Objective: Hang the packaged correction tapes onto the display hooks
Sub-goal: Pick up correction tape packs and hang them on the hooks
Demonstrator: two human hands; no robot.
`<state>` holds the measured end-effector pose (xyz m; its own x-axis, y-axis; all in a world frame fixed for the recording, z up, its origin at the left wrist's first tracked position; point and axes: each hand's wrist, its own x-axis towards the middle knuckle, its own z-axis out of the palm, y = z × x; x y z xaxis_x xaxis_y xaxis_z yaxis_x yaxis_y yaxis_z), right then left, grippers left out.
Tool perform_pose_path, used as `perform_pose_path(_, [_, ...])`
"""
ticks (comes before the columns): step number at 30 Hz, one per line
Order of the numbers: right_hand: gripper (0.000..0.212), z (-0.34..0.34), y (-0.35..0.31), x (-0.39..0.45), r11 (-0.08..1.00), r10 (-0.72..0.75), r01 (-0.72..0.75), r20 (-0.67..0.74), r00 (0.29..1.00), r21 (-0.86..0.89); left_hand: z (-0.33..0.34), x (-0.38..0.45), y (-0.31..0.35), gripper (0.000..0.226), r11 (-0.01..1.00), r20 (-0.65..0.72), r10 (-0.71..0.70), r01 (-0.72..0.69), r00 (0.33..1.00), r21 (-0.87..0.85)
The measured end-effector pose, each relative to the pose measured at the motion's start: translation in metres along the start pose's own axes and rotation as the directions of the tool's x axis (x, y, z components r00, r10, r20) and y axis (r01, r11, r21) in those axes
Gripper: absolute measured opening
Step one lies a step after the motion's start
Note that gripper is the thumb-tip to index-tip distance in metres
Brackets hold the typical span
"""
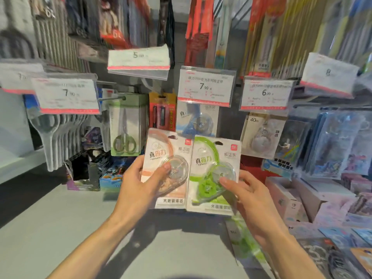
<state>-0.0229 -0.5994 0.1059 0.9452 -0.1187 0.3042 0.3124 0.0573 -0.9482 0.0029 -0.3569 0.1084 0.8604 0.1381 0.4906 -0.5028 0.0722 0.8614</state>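
Now, L hand grips orange pack, R hand green pack

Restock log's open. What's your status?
Left hand grips orange pack; right hand grips green pack. Neither hung yet. Blue pack already on hook ahead.

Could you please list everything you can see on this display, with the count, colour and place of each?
orange correction tape pack: one, orange and white, centre, in left hand
green correction tape pack: one, green and white, beside it, in right hand
blue correction tape pack: one visible, blue, hanging under the 7.90 tag
price tags: six, white with red edge, along the hooks
scissors pack: one visible, green, hanging centre left
clear 40m tape pack: one visible, under the 6.00 tag
left hand: grips orange pack
right hand: grips green pack
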Motion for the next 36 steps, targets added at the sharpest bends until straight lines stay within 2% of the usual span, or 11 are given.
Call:
perform_pose_path(4, [0.027, -0.005, -0.012, 0.006, 0.993, -0.118, 0.116, -0.054, 0.992, -0.036, -0.011, 0.014, 0.024, 0.018, 0.996, -0.019, 0.087, -0.086, 0.996, 0.035])
perform_pose_path(6, [0.022, -0.006, -0.015, 0.009, 0.987, -0.161, 0.158, -0.081, 0.984, -0.04, -0.013, 0.017, 0.037, 0.022, 0.991, -0.005, 0.123, -0.123, 0.992, 0.043])
perform_pose_path(11, [0.026, -0.001, -0.019, 0.016, 0.973, -0.231, 0.229, -0.092, 0.969, -0.027, -0.009, 0.016, 0.063, 0.03, 0.975, 0.071, 0.214, -0.217, 0.974, 0.04])
perform_pose_path(22, [0.03, 0.032, -0.041, 0.033, 0.91, -0.412, 0.41, -0.038, 0.91, -0.057, -0.011, 0.018, 0.088, 0.025, 0.936, 0.055, 0.351, -0.351, 0.935, -0.013])
perform_pose_path(36, [0.029, 0.049, -0.054, 0.06, 0.909, -0.414, 0.407, -0.085, 0.906, -0.088, -0.011, 0.023, 0.088, 0.033, 0.932, 0.043, 0.362, -0.362, 0.931, -0.005])
